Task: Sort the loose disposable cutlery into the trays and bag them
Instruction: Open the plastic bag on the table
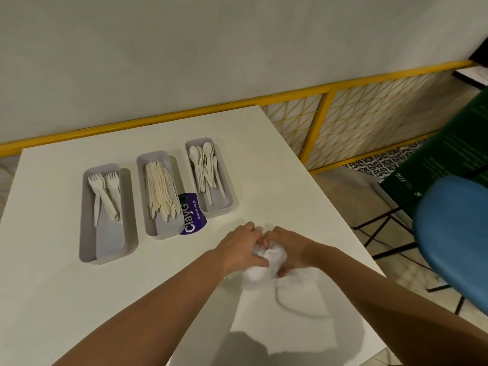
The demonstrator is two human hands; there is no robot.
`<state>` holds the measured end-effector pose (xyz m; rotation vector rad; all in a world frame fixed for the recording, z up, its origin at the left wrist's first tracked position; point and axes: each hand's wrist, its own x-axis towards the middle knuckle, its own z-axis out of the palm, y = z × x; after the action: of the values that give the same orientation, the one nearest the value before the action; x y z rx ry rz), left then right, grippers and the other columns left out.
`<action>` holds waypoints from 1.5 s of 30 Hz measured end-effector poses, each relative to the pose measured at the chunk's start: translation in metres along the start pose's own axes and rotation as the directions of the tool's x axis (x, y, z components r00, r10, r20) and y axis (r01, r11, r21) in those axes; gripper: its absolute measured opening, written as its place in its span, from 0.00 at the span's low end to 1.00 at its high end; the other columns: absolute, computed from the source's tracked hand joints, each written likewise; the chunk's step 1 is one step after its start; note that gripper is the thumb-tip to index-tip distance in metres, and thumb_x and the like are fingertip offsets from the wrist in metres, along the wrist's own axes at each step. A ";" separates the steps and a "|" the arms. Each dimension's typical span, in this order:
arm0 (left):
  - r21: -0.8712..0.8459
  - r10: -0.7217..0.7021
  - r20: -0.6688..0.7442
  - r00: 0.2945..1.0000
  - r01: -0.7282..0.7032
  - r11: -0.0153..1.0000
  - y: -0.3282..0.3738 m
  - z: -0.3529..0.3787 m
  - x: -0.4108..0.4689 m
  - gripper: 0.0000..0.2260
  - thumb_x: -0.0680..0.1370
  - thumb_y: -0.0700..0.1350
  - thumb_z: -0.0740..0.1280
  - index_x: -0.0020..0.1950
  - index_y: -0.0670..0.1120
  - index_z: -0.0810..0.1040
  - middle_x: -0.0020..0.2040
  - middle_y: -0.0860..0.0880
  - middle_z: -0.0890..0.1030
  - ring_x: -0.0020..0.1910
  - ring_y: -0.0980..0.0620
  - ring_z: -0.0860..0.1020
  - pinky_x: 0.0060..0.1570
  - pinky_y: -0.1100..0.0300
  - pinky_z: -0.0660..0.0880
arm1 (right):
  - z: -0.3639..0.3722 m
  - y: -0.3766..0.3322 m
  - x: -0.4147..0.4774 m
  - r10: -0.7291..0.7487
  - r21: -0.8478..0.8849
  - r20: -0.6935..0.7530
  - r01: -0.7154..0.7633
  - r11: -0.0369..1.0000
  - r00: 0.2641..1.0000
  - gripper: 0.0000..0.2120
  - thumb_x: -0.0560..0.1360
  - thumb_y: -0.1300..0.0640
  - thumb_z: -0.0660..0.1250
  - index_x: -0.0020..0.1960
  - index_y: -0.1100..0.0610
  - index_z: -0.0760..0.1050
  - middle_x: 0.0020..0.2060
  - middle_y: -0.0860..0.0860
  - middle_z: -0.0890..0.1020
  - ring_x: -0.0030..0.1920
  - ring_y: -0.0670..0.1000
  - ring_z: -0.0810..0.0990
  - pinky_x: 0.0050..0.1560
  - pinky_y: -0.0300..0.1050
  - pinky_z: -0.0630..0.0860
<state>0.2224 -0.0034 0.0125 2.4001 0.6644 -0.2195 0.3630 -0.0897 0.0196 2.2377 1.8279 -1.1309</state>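
Three grey trays stand in a row on the white table (pixel 66 299). The left tray (pixel 88 241) holds white forks (pixel 105 192), the middle tray (pixel 150 228) holds knives (pixel 161 191), and the right tray (pixel 228 196) holds spoons (pixel 206 167). In front of the trays my left hand (pixel 241 247) and my right hand (pixel 289 249) meet over a crumpled white plastic bag (pixel 260 276). Both hands grip its bunched top with curled fingers. The rest of the bag spreads flat on the table toward me, one loop handle lying loose.
A round purple sticker (pixel 194 217) lies on the table between the middle and right trays. A yellow lattice fence (pixel 327 112) runs behind the table. A blue chair (pixel 454 233) and a dark green board (pixel 449 159) stand at the right.
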 end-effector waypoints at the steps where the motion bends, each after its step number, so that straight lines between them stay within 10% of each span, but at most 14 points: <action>1: -0.034 0.000 0.005 1.000 0.000 0.999 -0.006 -0.001 -0.007 0.20 0.69 0.53 0.73 0.55 0.46 0.76 0.49 0.50 0.69 0.50 0.50 0.72 0.51 0.55 0.71 | 0.003 -0.006 0.000 -0.025 0.016 -0.018 0.026 1.000 1.000 0.29 0.61 0.56 0.77 0.59 0.53 0.70 0.51 0.47 0.67 0.54 0.51 0.74 0.57 0.46 0.74; 12: -0.170 -0.126 -0.193 0.973 0.094 0.981 -0.058 0.009 -0.088 0.05 0.75 0.45 0.67 0.41 0.49 0.72 0.36 0.57 0.65 0.34 0.60 0.66 0.34 0.70 0.62 | 0.031 -0.072 0.009 -0.311 0.203 -0.112 0.328 0.923 0.944 0.15 0.69 0.57 0.73 0.52 0.62 0.77 0.51 0.54 0.75 0.52 0.51 0.74 0.56 0.47 0.73; 18: -0.310 -0.205 -0.301 0.931 0.108 0.945 -0.064 0.000 -0.115 0.05 0.75 0.44 0.69 0.42 0.47 0.73 0.35 0.57 0.68 0.35 0.60 0.66 0.36 0.69 0.62 | 0.022 -0.104 0.010 -0.345 0.316 -0.129 0.368 0.874 0.930 0.02 0.74 0.61 0.68 0.46 0.57 0.76 0.40 0.44 0.75 0.41 0.42 0.74 0.46 0.28 0.69; 24: -0.509 -0.276 -0.216 0.936 0.133 0.850 -0.070 0.001 -0.132 0.08 0.75 0.37 0.66 0.42 0.50 0.79 0.38 0.52 0.76 0.37 0.57 0.71 0.39 0.70 0.66 | 0.008 -0.140 0.011 -0.511 0.149 -0.259 0.557 0.817 0.819 0.12 0.70 0.74 0.60 0.40 0.58 0.76 0.37 0.39 0.71 0.40 0.43 0.71 0.41 0.27 0.66; 30: -0.760 -0.293 -0.183 0.938 0.054 0.648 -0.073 -0.006 -0.142 0.07 0.76 0.34 0.65 0.46 0.45 0.80 0.42 0.52 0.80 0.41 0.59 0.76 0.46 0.66 0.70 | 0.010 -0.122 0.022 -0.406 0.025 0.048 0.405 0.914 0.913 0.10 0.71 0.64 0.66 0.52 0.57 0.75 0.45 0.50 0.78 0.48 0.51 0.75 0.47 0.40 0.71; 37: -0.684 -0.320 -0.177 0.931 0.117 0.720 -0.081 -0.006 -0.148 0.04 0.75 0.45 0.70 0.43 0.46 0.79 0.40 0.49 0.79 0.40 0.55 0.74 0.45 0.62 0.72 | 0.012 -0.125 0.014 -0.381 0.455 -0.096 0.380 0.805 0.920 0.13 0.75 0.65 0.66 0.38 0.48 0.74 0.39 0.43 0.77 0.45 0.43 0.74 0.55 0.36 0.70; 45: -0.839 -0.537 -0.286 0.794 0.063 0.540 -0.064 -0.029 -0.153 0.13 0.78 0.46 0.65 0.40 0.38 0.74 0.33 0.46 0.72 0.33 0.51 0.71 0.35 0.63 0.70 | 0.021 -0.122 0.017 -0.381 0.419 -0.021 0.354 0.836 0.924 0.11 0.73 0.59 0.70 0.47 0.46 0.72 0.38 0.48 0.75 0.42 0.45 0.72 0.50 0.39 0.71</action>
<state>0.0583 -0.0044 0.0487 1.3948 1.1549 0.5331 0.2481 -0.0480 0.0435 2.0394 2.2335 -1.7914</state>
